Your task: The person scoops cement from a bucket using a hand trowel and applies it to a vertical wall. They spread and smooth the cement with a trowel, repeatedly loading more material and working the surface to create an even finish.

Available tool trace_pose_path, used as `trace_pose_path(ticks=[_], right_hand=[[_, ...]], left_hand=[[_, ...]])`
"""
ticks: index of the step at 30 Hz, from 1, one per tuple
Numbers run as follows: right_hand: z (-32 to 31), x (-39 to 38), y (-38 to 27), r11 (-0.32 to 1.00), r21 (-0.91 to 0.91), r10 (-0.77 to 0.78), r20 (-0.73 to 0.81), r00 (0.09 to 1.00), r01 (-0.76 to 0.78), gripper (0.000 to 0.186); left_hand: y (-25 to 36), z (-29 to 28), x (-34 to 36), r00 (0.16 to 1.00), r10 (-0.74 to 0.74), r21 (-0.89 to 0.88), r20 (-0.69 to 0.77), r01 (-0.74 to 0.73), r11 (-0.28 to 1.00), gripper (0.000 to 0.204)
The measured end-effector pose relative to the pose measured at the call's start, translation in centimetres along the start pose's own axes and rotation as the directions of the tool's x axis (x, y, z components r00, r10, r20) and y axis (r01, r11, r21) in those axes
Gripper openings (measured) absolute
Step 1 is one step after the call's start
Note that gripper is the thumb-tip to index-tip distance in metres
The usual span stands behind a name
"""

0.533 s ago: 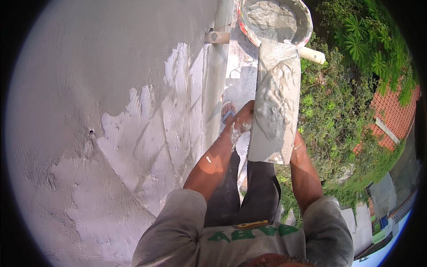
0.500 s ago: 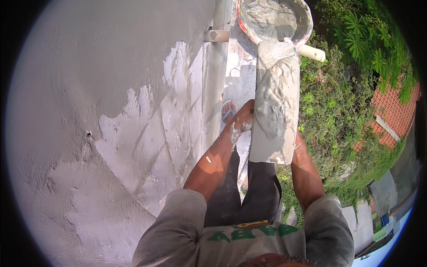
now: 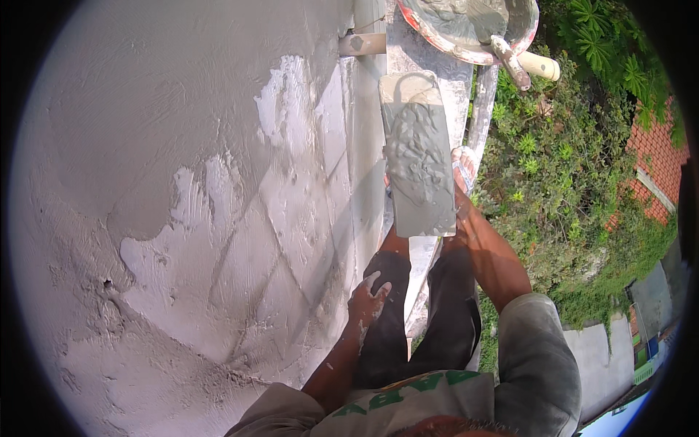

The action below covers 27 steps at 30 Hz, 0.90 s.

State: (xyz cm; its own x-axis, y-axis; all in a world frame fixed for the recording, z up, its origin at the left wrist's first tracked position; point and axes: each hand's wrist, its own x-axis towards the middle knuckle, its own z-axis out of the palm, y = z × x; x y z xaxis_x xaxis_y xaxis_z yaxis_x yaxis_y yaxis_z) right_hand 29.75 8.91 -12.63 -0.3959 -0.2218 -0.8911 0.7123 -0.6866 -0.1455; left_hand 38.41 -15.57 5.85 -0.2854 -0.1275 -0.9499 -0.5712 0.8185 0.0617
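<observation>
While the left hand (image 3: 369,300) is at lower centre, half spread and empty, the right hand is hidden behind the board (image 3: 427,221) at upper centre, its grip impossible to tell. Mortar (image 3: 419,142) coats the board; 1 tub (image 3: 455,50), a handle (image 3: 512,64) across its rim, sits at the top.

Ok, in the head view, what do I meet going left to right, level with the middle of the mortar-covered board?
Partly plastered wall, board bearing grey mortar, sandalled foot, green shrubs, orange tiled roof.
</observation>
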Motion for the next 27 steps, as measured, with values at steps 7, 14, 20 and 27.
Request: trace_pose_path(ticks=[7,14,20,27], right_hand=[[2.3,14.9,6.6,0.983,-0.180,-0.046,-0.046,0.998,0.037,0.048],[2.7,28.6,11.4,0.847,-0.485,-0.250,-0.004,0.968,0.216,0.050],[9.5,26.2,8.9,0.946,-0.284,-0.176,-0.037,0.984,0.158,0.042],[13.7,19.6,4.8,0.843,-0.425,-0.429,-0.157,0.890,0.331,0.035]], left_hand=[[4.2,-0.9,-0.2,0.988,-0.136,0.356,-0.070,0.152,0.922,0.050],[6.0,-1.7,2.0,0.982,-0.160,0.374,-0.105,0.188,0.908,0.043],[5.1,-1.5,2.0,0.974,-0.156,0.298,-0.165,0.200,0.933,0.039],[5.5,-1.7,1.5,0.986,-0.078,0.316,-0.150,0.122,0.941,0.037]])
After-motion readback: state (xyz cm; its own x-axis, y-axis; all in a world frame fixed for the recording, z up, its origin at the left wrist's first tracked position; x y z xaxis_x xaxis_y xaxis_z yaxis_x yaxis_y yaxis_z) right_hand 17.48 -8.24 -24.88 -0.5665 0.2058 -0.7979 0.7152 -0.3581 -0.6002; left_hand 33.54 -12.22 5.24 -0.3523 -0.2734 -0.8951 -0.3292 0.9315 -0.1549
